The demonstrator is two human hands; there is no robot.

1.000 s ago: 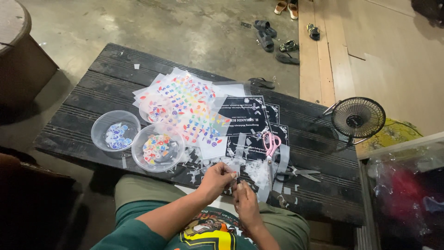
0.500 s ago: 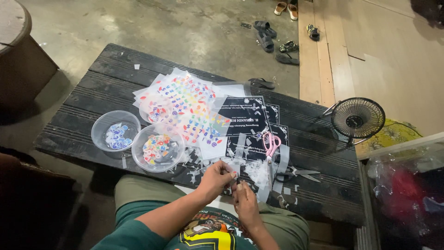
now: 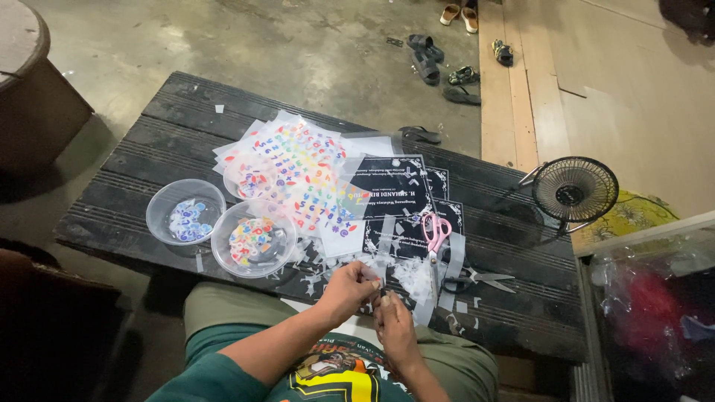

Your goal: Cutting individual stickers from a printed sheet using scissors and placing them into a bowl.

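Low in the middle of the frame, the left hand and right hand are pinched together on a small clear plastic scrap, though the exact grip is too small to tell. It looks like a peeling or separating step, calling for a fine, steady pull. Pink-handled scissors lie just right; a bowl of coloured pieces sits left, sticker sheets above on the dark wooden table.
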